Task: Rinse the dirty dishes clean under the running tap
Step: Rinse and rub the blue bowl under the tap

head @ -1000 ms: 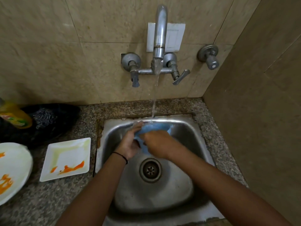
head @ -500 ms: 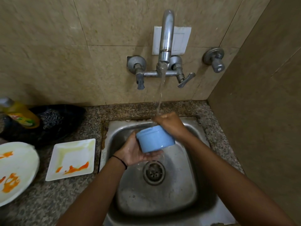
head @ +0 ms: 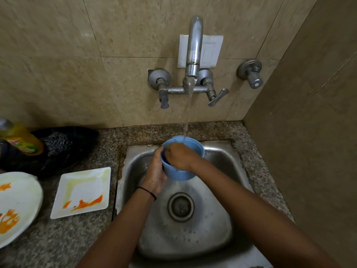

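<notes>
I observed both forearms reaching from the near edge across the steel sink (head: pixel 222 161). Its drain (head: pixel 181 206) lay uncovered at the centre of the basin, with droplets on the metal around it.

My left hand (head: pixel 156 171), a dark band at its wrist, was wrapped against the left wall of the blue cup (head: pixel 179 172), fingers curled round it and bearing it above the far half of the basin. My right hand (head: pixel 178 156) lay over the cup's mouth with its fingers curled down inside; whether they gripped the rim or merely pressed the inner wall, I could not tell. The cup stood mouth-up, tilted slightly.

On the speckled stone counter (head: pixel 58 238) left of the sink lay a square white plate (head: pixel 83 192) streaked with orange residue near its near edge and yellowish smears farther back. A round white plate (head: pixel 17 207), also smeared orange, sat at the left edge, partly out of view.

Farther back on the left I noted a yellow bottle (head: pixel 21 139) with a dark scrubber (head: pixel 63 146) just beside it, against the wall.

At the far wall, the tap (head: pixel 194 60) was running. Its stream fell straight to the far rim of the cup. Two lever handles flanked the spout, and a separate valve (head: pixel 251 72) sat to the right.
</notes>
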